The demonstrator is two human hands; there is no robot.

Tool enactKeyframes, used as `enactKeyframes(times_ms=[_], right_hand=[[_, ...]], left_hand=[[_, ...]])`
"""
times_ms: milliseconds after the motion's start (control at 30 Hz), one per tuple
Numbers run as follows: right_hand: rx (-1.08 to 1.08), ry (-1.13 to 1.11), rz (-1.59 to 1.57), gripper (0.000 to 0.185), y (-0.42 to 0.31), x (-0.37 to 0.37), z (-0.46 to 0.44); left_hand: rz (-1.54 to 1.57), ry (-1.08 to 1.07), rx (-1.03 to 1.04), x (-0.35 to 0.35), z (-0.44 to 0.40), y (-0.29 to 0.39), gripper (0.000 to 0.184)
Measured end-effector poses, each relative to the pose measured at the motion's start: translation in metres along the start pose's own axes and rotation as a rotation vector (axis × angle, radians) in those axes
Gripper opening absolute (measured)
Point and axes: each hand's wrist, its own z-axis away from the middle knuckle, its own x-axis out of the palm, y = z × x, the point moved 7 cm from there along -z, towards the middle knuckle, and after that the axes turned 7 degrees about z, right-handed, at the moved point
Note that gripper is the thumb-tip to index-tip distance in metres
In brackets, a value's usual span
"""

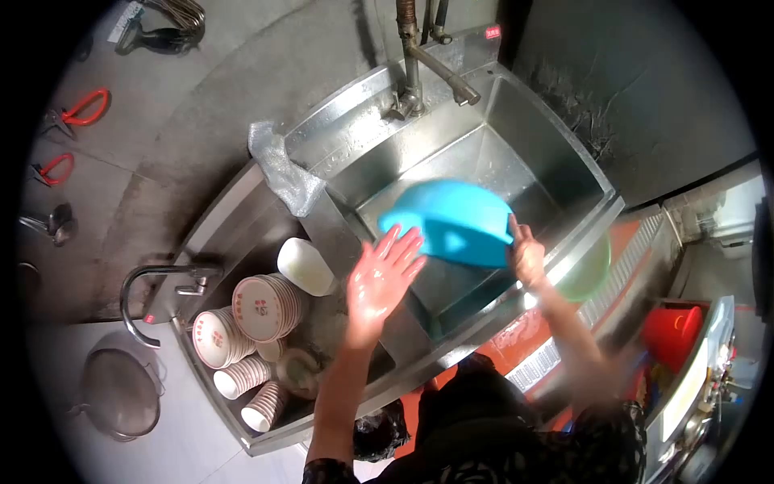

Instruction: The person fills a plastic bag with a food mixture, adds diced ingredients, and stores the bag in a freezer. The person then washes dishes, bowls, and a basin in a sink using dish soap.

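Note:
A bright blue plastic basin (pixel 459 214) is tilted over the right-hand bowl of the steel sink (pixel 556 133). My right hand (pixel 528 256) grips its rim on the right side, thumb up along the edge. Wet and shiny, my left hand (pixel 380 278) is spread with its palm up and its fingers apart, close to the basin's left end. Whether those fingertips touch the basin, I cannot tell. Part of the basin's inside lies in shadow.
Stacked bowls (pixel 262 310) and a white oblong dish (pixel 306 266) fill the left sink bowl. A tap (pixel 455 81) reaches over the right bowl, another tap (pixel 133 294) stands at left. Bubble wrap (pixel 286 173) lies on the divider. A green basin (pixel 588 274) stands below right.

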Motion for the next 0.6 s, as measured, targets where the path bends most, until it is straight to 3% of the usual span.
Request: enactKeyframes(times_ms=[33, 100, 233, 267, 300, 333, 400, 467, 600], right_hand=[[-0.090, -0.048, 0.072, 0.070, -0.011, -0.005, 0.002], [-0.314, 0.105, 0.178, 0.068, -0.024, -0.010, 0.005], [-0.426, 0.171, 0.113, 0.062, -0.026, -0.033, 0.002], [-0.455, 0.205, 0.084, 0.060, -0.025, -0.036, 0.001], [-0.488, 0.216, 0.120, 0.056, -0.025, -0.038, 0.003], [-0.545, 0.202, 0.102, 0.056, -0.027, -0.041, 0.004], [-0.647, 0.130, 0.024, 0.055, -0.036, -0.051, 0.010], [-0.624, 0.029, -0.022, 0.060, -0.040, -0.042, 0.014], [-0.515, -0.022, -0.395, 0.050, -0.037, -0.046, 0.009]], left_hand=[[0.004, -0.058, 0.004, 0.018, -0.014, -0.005, 0.060], [-0.048, -0.025, 0.042, 0.024, -0.018, -0.006, 0.061], [-0.138, 0.151, 0.305, -0.038, 0.041, 0.034, 0.055], [-0.090, 0.383, 0.407, -0.077, 0.071, 0.049, 0.049], [-0.095, 0.430, 0.505, -0.127, 0.108, 0.066, 0.043], [-0.321, 0.629, 0.588, -0.177, 0.150, 0.081, 0.037], [-0.338, 1.119, 0.613, -0.229, 0.219, 0.087, 0.032], [-0.215, 1.372, 0.404, -0.322, 0.279, 0.085, 0.030], [-0.152, 1.577, 0.288, -0.353, 0.319, 0.073, 0.026]])
